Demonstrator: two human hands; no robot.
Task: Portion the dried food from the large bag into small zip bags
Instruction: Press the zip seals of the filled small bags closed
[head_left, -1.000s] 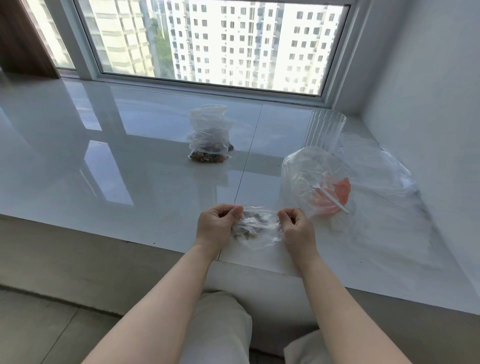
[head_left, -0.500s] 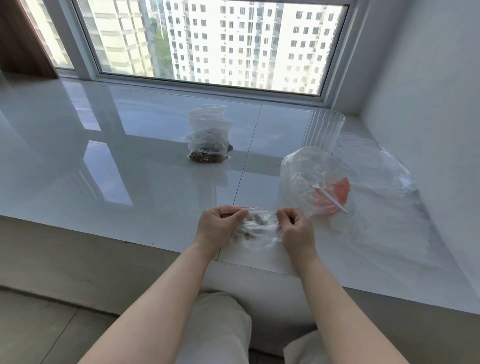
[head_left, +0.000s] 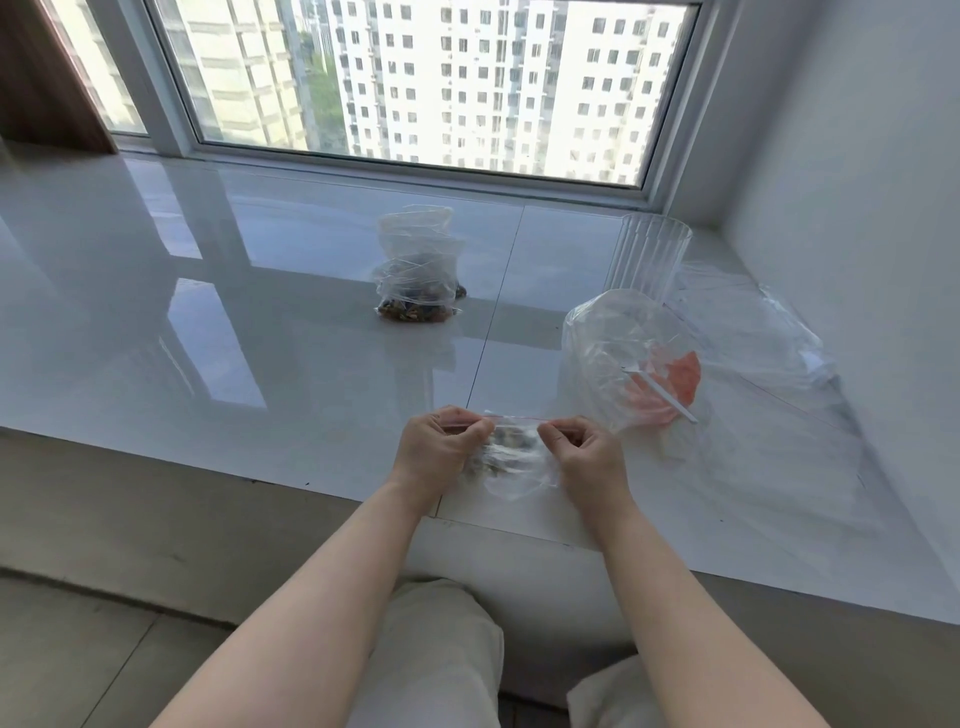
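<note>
A small clear zip bag (head_left: 511, 452) with dried food inside hangs between my hands just above the front of the white ledge (head_left: 260, 332). My left hand (head_left: 441, 441) pinches its red-lined top edge at the left. My right hand (head_left: 582, 452) pinches the same edge at the right. The large clear bag (head_left: 618, 358) stands open to the right, with an orange scoop (head_left: 670, 384) and white handle inside. Filled small bags (head_left: 418, 275) are piled further back at the centre.
A ribbed clear cup (head_left: 652, 260) stands behind the large bag. Flat empty zip bags (head_left: 769, 353) lie along the right wall (head_left: 857, 260). The window frame runs along the back. My knees are below the ledge's front edge.
The zip strip is now pulled taut and straight between my hands. Both hands have shifted slightly, still pinching the bag's top.
</note>
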